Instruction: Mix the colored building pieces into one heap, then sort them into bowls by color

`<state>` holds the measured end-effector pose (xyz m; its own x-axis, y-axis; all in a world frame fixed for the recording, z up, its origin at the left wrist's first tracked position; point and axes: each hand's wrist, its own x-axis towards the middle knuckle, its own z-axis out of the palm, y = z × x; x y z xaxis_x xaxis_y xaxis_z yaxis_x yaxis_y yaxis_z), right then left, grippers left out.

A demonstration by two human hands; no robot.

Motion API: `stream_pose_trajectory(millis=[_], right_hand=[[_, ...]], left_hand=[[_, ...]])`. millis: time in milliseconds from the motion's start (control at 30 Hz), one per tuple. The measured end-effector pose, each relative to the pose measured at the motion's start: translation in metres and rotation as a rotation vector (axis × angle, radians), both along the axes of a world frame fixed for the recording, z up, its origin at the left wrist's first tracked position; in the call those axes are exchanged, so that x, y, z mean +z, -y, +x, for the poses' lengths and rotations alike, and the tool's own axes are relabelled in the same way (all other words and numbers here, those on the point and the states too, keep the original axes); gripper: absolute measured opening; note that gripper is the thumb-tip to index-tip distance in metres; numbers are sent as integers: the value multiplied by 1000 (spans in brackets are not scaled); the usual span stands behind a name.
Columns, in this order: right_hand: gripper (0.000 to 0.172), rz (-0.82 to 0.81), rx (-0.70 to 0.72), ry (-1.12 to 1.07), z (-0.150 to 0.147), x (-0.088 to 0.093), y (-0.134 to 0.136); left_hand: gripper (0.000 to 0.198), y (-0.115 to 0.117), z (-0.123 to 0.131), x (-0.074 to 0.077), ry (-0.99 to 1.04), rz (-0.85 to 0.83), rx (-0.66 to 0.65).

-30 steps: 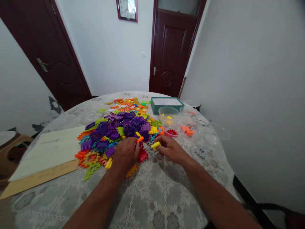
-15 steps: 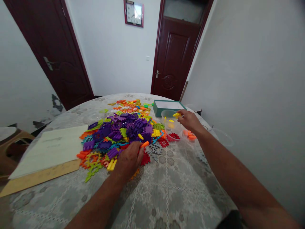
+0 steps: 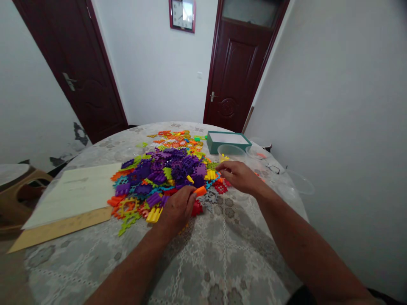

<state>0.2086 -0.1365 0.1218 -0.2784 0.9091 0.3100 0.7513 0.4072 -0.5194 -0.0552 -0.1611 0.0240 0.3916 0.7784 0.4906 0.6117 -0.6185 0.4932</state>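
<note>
My left hand (image 3: pixel 179 207) pinches an orange plastic connector piece (image 3: pixel 200 191) between thumb and fingers, at the near right edge of a heap of toy building pieces (image 3: pixel 182 165). The heap is mostly purple, mixed with blue, lime, orange and red toothed plates. Nothing shows in my right hand (image 3: pixel 240 176); its fingers are slightly bent and apart, just right of a cluster of yellow connectors (image 3: pixel 210 175). A single yellow connector (image 3: pixel 190 179) lies on the heap. Beyond my right hand, a clear plastic tub (image 3: pixel 233 150) has yellow pieces in it.
A green box (image 3: pixel 213 146) stands behind the tub. More clear tubs (image 3: pixel 254 152) and a pair of glasses (image 3: pixel 273 169) are at the right. White paper (image 3: pixel 73 190) and a wooden ruler (image 3: pixel 63 228) lie at the left. Small orange pieces (image 3: pixel 174 139) are spread at the back.
My right hand has let go of the yellow connector and come back leftward from the tub toward the heap. My left hand keeps the orange connector. The view has shifted slightly.
</note>
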Motion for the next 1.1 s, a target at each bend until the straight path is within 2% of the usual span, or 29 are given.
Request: stream_pose_trajectory(millis=[100,167,333,433,567,700,800,967,1033,1100], right_hand=[[26,-21,-63,-33,10,6,-2],[25,-31,-74,-57,10,6,6],[24,-94,66,-135,-21,-14,48],[21,-51,83,-165,-36,-28,65],[23,-25,155,-164,-36,-33,75],[19,-9,161,-68,-23,-28,79],[16,42,45,9,5,-18,71],[20,248,-388,156,83,-4,33],[25,295,-492,181,108,-2,24],[28,317,-542,190,123,-2,27]], left_hand=[[28,0,1,1,17,-4,2],[28,0,1,3,39,-9,2],[29,5,1,9,69,-97,-97],[29,5,0,9,86,-141,-166],[30,4,2,8,86,-190,-250],[27,7,6,6,62,-213,-303],[24,5,4,0,43,-166,-275],[24,-3,-1,-10,-3,-79,-239],[24,-3,-1,-10,-23,-69,-231],[24,-2,0,-8,-33,-59,-230]])
